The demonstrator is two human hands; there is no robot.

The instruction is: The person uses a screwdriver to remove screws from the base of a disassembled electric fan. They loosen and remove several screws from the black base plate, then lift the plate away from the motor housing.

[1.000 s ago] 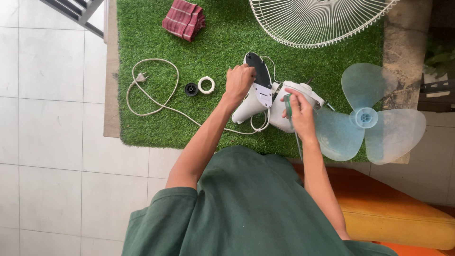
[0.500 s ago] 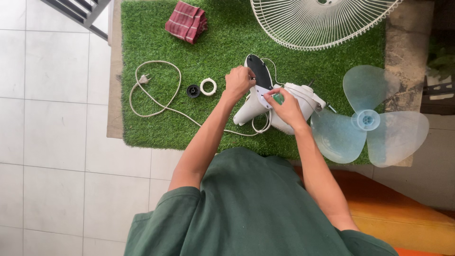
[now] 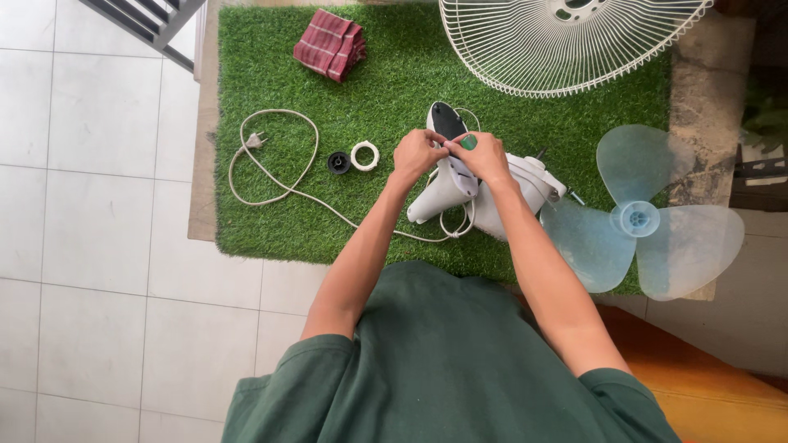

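Fan motor housing (image 3: pixel 492 197), white, laid mid-mat on green turf mat (image 3: pixel 271 221). Left hand (image 3: pixel 417 154) and right hand (image 3: pixel 483 156) are closed on its far end beside a green knob (image 3: pixel 469 142). Housing is best steadied while the knob is turned. Blade (image 3: pixel 657 221) lies right.

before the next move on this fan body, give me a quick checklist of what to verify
1. Both hands on the white plastic fan body: ok, left hand and right hand meet at its top.
2. Grip firmness: cannot tell.
3. White power cord unplugged: ok, the plug lies on the green turf mat.
4. Small black cap and white ring set apart: ok.
5. Translucent blue blade free of hands: ok.
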